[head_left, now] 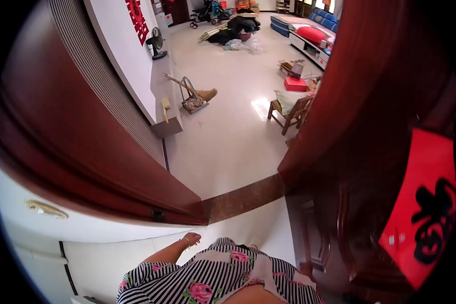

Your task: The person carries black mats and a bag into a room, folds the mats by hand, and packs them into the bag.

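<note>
My left hand [192, 238] hangs in front of my body at the left, close to the dark red door frame [172, 202]. Its fingers look curled in, with nothing visible in them, and a bracelet [187, 242] circles the wrist. Low at my right side, my right hand [306, 269] shows only as a dim shape beside the dark wooden door [334, 223]. Its fingers are too dark to make out. Red paper with black lettering [415, 218] is stuck on that door.
A brown threshold [245, 197] crosses the floor ahead. Beyond it are a long-handled dustpan [193, 104] and broom [206, 95] at left, and a wooden chair [289, 114] and red box [295, 84] at right. A black heap [233, 30] lies farther back.
</note>
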Demonstrator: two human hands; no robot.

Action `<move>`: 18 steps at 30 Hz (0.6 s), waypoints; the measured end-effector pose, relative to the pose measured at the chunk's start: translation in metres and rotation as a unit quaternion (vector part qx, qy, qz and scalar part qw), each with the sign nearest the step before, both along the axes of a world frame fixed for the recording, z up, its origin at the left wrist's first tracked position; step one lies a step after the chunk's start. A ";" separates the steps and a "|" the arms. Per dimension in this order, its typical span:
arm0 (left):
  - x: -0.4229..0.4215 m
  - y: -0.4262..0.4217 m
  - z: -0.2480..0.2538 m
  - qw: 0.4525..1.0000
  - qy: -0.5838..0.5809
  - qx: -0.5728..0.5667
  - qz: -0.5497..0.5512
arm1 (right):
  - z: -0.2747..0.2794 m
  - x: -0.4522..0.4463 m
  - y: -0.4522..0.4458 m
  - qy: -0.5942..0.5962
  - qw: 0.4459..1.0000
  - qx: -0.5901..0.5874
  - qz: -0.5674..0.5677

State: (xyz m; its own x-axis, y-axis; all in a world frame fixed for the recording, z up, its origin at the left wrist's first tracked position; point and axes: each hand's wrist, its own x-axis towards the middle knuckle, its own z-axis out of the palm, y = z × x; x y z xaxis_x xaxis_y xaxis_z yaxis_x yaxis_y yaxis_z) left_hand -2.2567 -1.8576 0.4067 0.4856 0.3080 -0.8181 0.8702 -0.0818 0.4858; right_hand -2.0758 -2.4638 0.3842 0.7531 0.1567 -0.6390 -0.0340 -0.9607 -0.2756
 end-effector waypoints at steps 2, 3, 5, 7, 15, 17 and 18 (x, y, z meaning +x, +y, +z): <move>0.021 0.014 0.007 0.995 -0.009 0.029 0.099 | -0.083 0.110 0.054 -0.053 0.993 0.091 -0.053; 0.034 0.020 0.007 0.988 -0.014 0.042 0.149 | -0.107 0.175 0.093 -0.027 0.978 0.161 -0.129; 0.057 0.026 -0.004 0.973 0.021 0.042 0.227 | -0.056 0.277 0.212 -0.106 0.957 0.266 -0.043; 0.076 0.035 -0.038 0.967 0.063 0.003 0.246 | 0.015 0.345 0.321 -0.034 0.921 0.383 -0.065; 0.257 0.181 -0.100 0.992 0.062 0.026 0.110 | 0.059 0.480 0.458 0.037 0.955 0.286 0.067; 0.338 0.244 -0.084 0.984 0.009 -0.002 0.176 | 0.008 0.503 0.436 0.003 0.974 0.175 0.144; 0.389 0.274 -0.053 0.987 -0.013 0.062 0.151 | -0.006 0.513 0.427 0.077 0.980 0.132 0.128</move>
